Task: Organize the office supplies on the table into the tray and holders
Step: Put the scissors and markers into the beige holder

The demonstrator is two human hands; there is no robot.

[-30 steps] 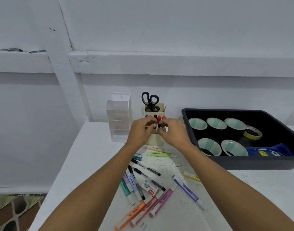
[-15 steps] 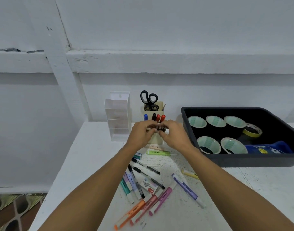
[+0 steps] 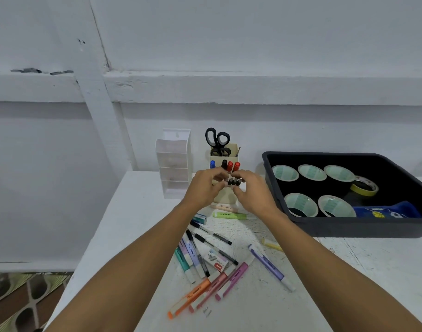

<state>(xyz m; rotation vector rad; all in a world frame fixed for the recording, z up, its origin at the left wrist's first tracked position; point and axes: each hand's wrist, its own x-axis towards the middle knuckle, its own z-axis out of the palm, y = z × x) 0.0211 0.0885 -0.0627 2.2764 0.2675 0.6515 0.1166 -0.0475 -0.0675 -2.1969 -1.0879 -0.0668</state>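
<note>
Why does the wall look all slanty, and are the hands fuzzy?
Head view: the wide lens tilts the white wall post and bends the rim of the black plastic tray; the light is soft, shadows faint, no glare; the left hand, the right hand and the bunch of black-tipped pens they pinch look slightly smeared.

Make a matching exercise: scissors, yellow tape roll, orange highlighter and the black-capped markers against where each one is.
1 scissors
2 yellow tape roll
3 orange highlighter
4 black-capped markers

A pinched between left hand and right hand
B lying on the table
C upright in the cream holder
D in the black tray

Pairs: 1-C, 2-D, 3-B, 4-A
</note>
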